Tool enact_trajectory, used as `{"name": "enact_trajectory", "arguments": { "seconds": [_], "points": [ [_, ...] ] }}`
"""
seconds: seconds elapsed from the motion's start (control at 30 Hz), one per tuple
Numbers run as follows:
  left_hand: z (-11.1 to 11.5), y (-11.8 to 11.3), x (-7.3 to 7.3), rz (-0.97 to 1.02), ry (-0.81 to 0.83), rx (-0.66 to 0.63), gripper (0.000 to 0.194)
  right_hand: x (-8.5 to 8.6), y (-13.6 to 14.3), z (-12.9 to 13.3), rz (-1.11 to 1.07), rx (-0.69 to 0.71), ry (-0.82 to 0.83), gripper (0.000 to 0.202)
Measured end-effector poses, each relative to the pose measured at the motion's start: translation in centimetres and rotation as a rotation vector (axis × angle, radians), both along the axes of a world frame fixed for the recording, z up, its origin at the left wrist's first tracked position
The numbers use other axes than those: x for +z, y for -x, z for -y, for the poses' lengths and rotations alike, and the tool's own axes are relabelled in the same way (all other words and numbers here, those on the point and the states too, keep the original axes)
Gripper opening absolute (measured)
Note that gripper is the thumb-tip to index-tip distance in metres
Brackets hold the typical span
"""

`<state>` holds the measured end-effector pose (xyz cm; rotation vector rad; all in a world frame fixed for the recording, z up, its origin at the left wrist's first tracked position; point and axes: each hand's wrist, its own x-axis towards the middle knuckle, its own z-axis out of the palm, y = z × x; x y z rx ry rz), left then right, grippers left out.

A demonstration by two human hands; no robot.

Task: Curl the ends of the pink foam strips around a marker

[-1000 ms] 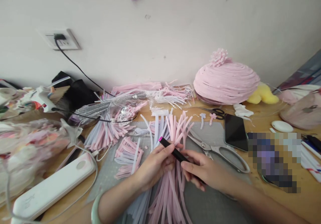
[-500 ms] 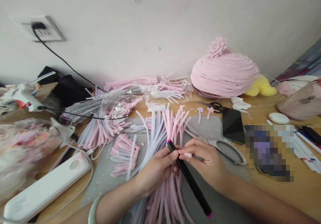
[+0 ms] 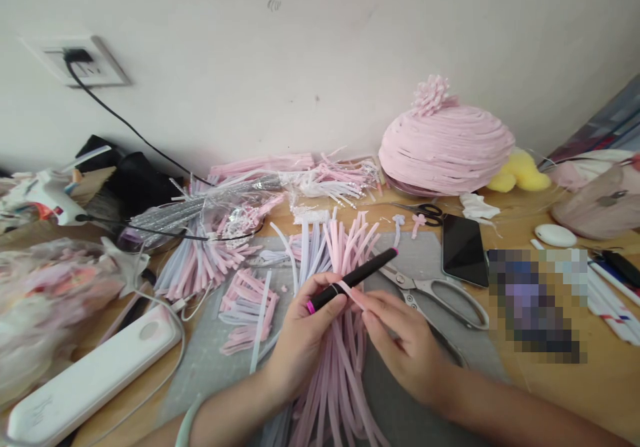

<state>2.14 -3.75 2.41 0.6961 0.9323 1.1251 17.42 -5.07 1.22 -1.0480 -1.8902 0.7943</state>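
My left hand is closed around a black marker with magenta ends, which slants up to the right. A short pale pink strip lies against the marker's side, and my right hand pinches its free end between thumb and fingers. Beneath both hands, long pink pipe cleaners and pale lilac ones spread over a grey cutting mat. Large grey-handled scissors lie just beyond my right hand.
A white glue gun and a long white device are at the left. Behind stands a pink dome. A phone, black-handled scissors and a small pile of short pipe cleaners lie around the mat.
The marker has swung from pointing down to the right to pointing up to the right. The pink strip now lies against it, and my right hand has moved slightly lower.
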Motion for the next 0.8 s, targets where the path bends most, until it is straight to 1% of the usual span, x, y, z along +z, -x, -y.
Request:
{"name": "enact_trajectory", "arguments": {
  "seconds": [0.1, 0.13, 0.2, 0.27, 0.3, 0.4, 0.53, 0.6, 0.7, 0.8],
  "points": [
    [0.1, 0.1, 0.0, -0.105, -0.106, 0.048, 0.017, 0.3, 0.5, 0.0, -0.204, -0.027, 0.372, 0.029],
    [0.2, 0.1, 0.1, -0.111, -0.13, 0.049, 0.017, 0.4, 0.6, -0.1, -0.279, -0.007, 0.5, 0.03],
    [0.4, 0.1, 0.3, -0.093, -0.154, 0.012, 0.016, 0.4, 0.8, -0.5, -0.427, 0.064, 0.723, 0.03],
    [0.6, 0.1, 0.4, -0.077, -0.153, -0.047, 0.016, 0.3, 0.8, -1.0, -0.538, 0.13, 0.87, 0.028],
    [0.7, 0.1, 0.3, -0.084, -0.153, -0.07, 0.017, 0.2, 0.7, -1.3, -0.578, 0.142, 0.919, 0.027],
    [0.5, 0.3, 0.1, -0.115, -0.159, -0.127, 0.019, -0.1, 0.2, -2.0, -0.636, 0.131, 1.005, 0.023],
    [0.1, 0.5, -0.2, -0.098, -0.145, -0.131, 0.023, -0.3, -0.4, -2.4, -0.597, 0.131, 1.024, 0.021],
    [0.0, 0.5, -0.1, -0.062, -0.088, -0.152, 0.026, -0.3, -0.6, -2.4, -0.519, 0.121, 0.973, 0.021],
    [0.0, 0.2, 0.3, 0.015, 0.047, -0.246, 0.029, -0.3, -0.7, -2.1, -0.34, 0.122, 0.749, 0.02],
    [0.1, 0.0, 0.3, 0.06, 0.125, -0.314, 0.029, 0.0, -0.7, -2.0, -0.284, 0.095, 0.462, 0.016]
  ]
}}
